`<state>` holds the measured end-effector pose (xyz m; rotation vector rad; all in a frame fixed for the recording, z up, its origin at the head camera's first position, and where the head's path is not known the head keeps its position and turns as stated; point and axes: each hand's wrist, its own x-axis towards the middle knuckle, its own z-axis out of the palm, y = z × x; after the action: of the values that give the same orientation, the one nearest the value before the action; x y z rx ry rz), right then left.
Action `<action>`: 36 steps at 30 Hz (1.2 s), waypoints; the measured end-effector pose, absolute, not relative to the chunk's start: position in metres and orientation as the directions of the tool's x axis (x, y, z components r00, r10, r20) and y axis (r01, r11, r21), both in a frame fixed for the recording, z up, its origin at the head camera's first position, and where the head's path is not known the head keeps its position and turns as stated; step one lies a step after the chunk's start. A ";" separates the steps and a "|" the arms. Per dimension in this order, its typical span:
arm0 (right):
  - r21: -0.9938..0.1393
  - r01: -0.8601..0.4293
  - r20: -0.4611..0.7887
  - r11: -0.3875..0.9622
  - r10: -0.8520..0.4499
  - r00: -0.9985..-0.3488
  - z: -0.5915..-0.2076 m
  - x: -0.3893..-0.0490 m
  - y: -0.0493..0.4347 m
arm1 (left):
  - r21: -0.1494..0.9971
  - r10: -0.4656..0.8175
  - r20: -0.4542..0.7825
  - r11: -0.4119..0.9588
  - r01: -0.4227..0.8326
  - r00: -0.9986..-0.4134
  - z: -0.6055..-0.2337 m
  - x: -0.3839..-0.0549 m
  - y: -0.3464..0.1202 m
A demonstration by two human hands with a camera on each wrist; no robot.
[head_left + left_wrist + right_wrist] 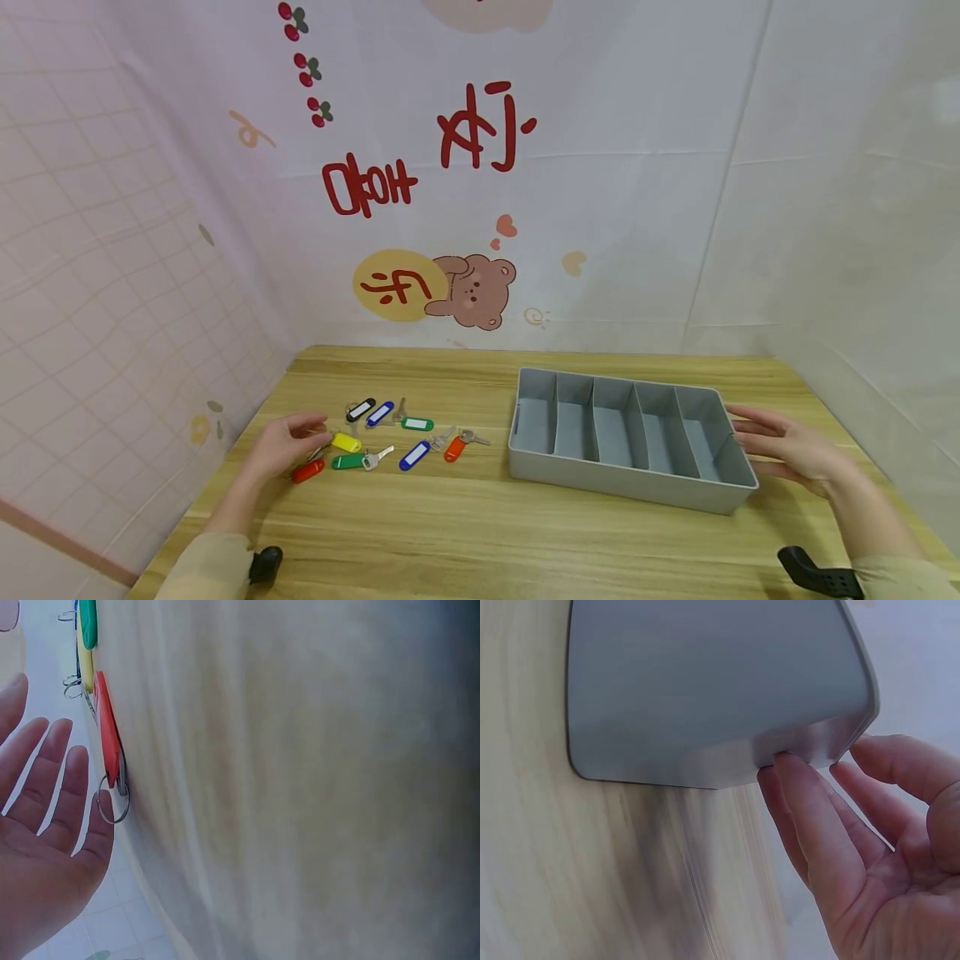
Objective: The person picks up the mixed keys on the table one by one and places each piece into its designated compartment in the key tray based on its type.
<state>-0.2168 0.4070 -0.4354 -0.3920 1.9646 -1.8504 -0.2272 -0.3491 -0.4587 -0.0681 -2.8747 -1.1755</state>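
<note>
Keys with coloured tags lie in a loose group at the left of the table. My left hand (279,446) is at the group's left side, by a red key tag (307,471) and a yellow key tag (346,442). In the left wrist view its fingers are spread and hold nothing; the red tag's ring shows beside the little finger. At the right stands a grey divided tray (622,487) with several bare compartments. My right hand (791,447) is at its right end; in the right wrist view the extended fingertips (799,772) touch the end wall.
Farther right in the group lie green (347,461), blue (415,455) and orange-red (454,449) tags. Black (361,409), another blue (380,414) and another green tag (417,424) lie behind. A printed cloth (622,250) hangs behind the wooden table (450,533).
</note>
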 end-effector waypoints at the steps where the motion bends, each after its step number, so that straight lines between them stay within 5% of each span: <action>1: -0.994 0.077 -0.106 0.081 -0.472 -0.875 -0.435 -0.217 0.405 | 0.700 0.025 0.047 0.713 0.051 -0.999 -0.459 -0.228 -0.349; 36: -0.986 0.039 -0.105 0.161 -0.430 -0.897 -0.432 -0.224 0.357 | 0.679 0.015 0.030 0.733 0.031 -0.999 -0.462 -0.240 -0.341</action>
<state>-0.2238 0.3569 -0.4320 -0.3733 2.0828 -1.7870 -0.2400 -0.3408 -0.4624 -0.0388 -2.9036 -1.1380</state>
